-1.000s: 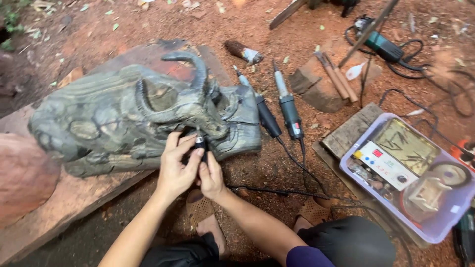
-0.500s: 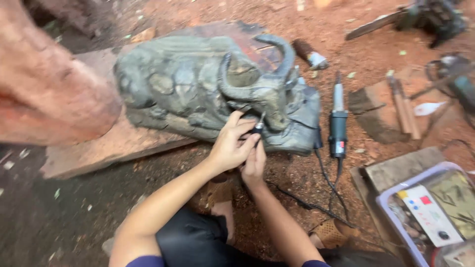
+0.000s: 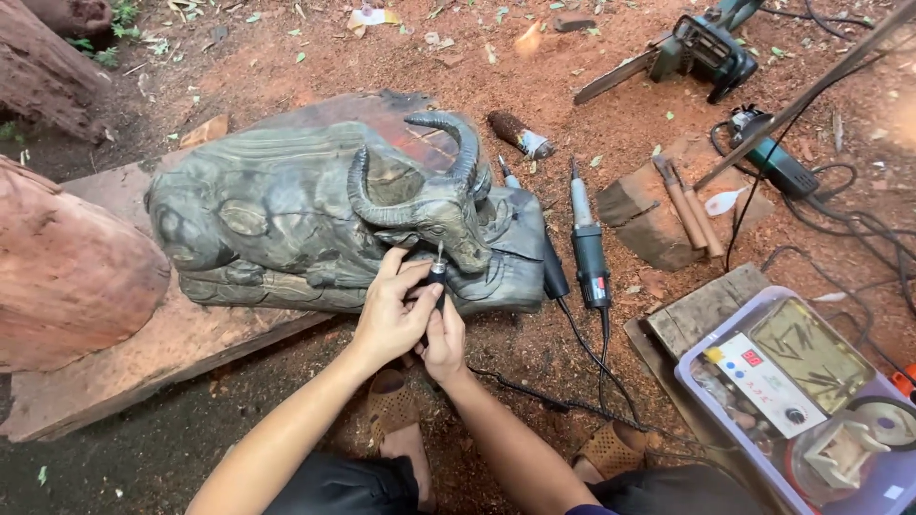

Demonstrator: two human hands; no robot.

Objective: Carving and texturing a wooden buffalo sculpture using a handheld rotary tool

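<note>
Bottom of the frame, the person's knees and sandalled feet on red dirt; just above, centre, the left hand (image 3: 389, 319) and the right hand (image 3: 443, 336) press together, both with fingers curled tight around a slim black rotary carving handpiece (image 3: 438, 275), its bit pointing up at the jaw of the grey-green carved wooden buffalo (image 3: 315, 210); by the look of it, detail work under the muzzle is the step in hand, and the next pass calls for a steady, light touch so the bit does not skip onto the horn; lower right, a clear plastic box with a white control unit (image 3: 778, 381); right of centre, a black and silver die grinder (image 3: 590, 253) lying just beside the carving's base; the buffalo lies on a reddish wooden plank (image 3: 143, 353), mid-frame left; upper right, a teal chainsaw (image 3: 697, 48) well apart.
</note>
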